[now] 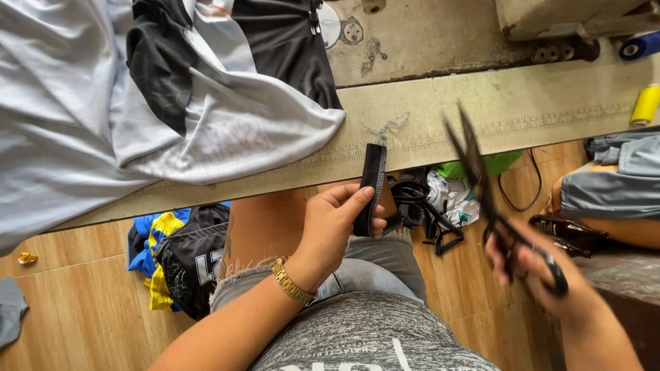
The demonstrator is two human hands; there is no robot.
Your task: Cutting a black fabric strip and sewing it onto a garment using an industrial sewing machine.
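My left hand (337, 223) pinches a narrow black fabric strip (372, 180) with a white-stitched edge, holding it upright just below the table edge. Loose pale threads (385, 128) trail from the strip's top onto the table. My right hand (543, 271), blurred by motion, grips black scissors (481, 185) by the handles, blades pointing up and apart from the strip, to its right. A gold watch sits on my left wrist.
A grey and black garment (172, 103) lies spread on the worn sewing table (509, 110) at upper left. Yellow (646, 103) and blue (639, 47) thread spools sit at far right. Clothing pile (175, 257) and black straps (423, 206) lie on the wooden floor. Another person's leg (619, 230) is at right.
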